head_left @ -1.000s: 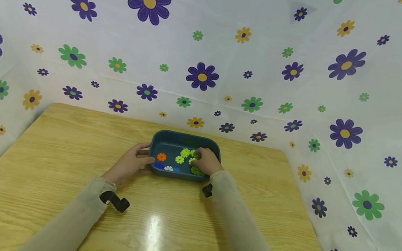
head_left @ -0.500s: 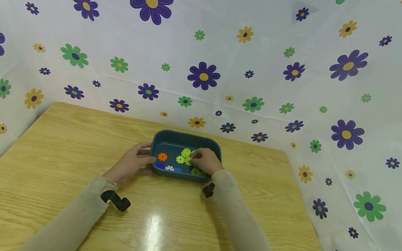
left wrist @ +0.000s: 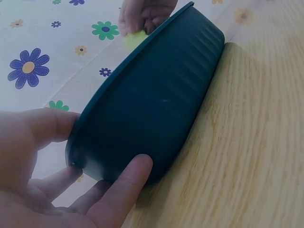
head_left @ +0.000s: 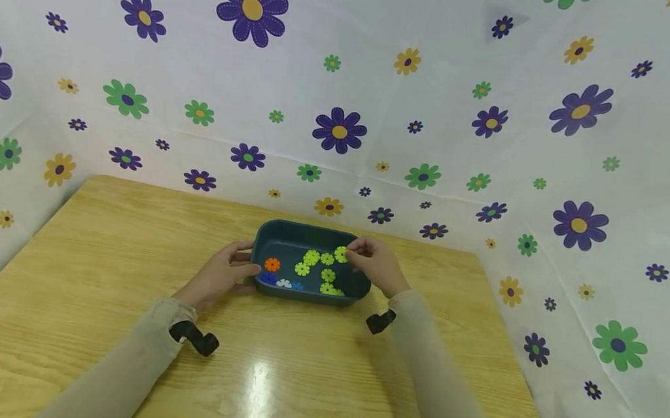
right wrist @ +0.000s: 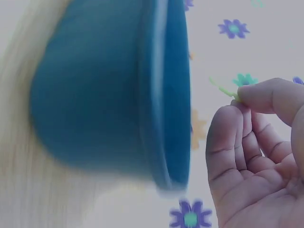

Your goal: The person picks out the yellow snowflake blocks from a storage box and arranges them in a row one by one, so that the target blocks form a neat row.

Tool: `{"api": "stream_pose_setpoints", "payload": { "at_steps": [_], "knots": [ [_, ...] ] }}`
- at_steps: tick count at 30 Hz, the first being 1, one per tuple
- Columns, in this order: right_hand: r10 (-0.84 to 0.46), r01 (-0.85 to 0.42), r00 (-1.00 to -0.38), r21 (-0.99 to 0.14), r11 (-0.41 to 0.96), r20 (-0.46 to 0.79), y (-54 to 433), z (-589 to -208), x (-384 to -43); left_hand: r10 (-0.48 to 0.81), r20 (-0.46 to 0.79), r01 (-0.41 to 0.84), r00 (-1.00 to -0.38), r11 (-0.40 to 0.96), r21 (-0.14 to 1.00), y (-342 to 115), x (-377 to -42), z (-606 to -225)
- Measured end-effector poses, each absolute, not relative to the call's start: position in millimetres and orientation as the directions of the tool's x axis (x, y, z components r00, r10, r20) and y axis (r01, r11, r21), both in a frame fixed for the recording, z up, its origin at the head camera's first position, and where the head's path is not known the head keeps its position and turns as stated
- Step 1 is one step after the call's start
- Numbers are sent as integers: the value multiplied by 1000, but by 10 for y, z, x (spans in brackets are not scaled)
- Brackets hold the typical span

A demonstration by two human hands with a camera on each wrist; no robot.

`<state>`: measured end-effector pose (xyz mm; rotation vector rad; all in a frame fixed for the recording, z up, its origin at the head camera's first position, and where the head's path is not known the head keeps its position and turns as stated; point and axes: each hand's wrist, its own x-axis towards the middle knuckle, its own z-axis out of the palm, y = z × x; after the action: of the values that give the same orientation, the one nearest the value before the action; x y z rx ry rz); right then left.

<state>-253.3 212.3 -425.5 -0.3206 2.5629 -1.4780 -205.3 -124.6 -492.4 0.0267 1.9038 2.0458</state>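
A dark teal plastic tray [head_left: 294,232] stands on the wooden table, with notched flower-shaped plastic discs inside. My left hand [head_left: 220,273] grips its left end; in the left wrist view, fingers lie on the tray's outer wall [left wrist: 142,104]. Over the tray's right side, my right hand [head_left: 378,265] pinches a yellow-green disc [head_left: 340,254] by its edge between thumb and fingers. The right wrist view shows that disc [right wrist: 227,90] edge-on. Several other yellow-green discs [head_left: 302,269] lie in the middle and right of the tray. An orange disc [head_left: 272,265] lies at the left.
Beside the tray's front wall lie a dark blue disc [head_left: 269,278], a white disc [head_left: 284,284] and a lighter blue one [head_left: 297,286], partly hidden by the rim. The wooden table [head_left: 149,240] meets a white flower-printed sheet [head_left: 299,68] at the back and sides.
My right hand has risen from among the discs and moved right and up, carrying one yellow-green disc. Several discs it covered now show. My left hand stays at the tray's left end.
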Motion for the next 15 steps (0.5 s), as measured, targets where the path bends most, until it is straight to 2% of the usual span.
{"api": "stream_pose_setpoints", "payload": {
  "at_steps": [7, 15],
  "knots": [
    [-171, 29, -979, -908, 419, -111, 2725, -4194, -2520, 255, -221, -239, -941, -38, 970, -1256, -2050, -4929],
    [-83, 125, -978, -849, 514, -194, 3178, -4468, -2490, 260, -226, -244, -939, -37, 969, -1250, -2053, -4901]
  ]
}}
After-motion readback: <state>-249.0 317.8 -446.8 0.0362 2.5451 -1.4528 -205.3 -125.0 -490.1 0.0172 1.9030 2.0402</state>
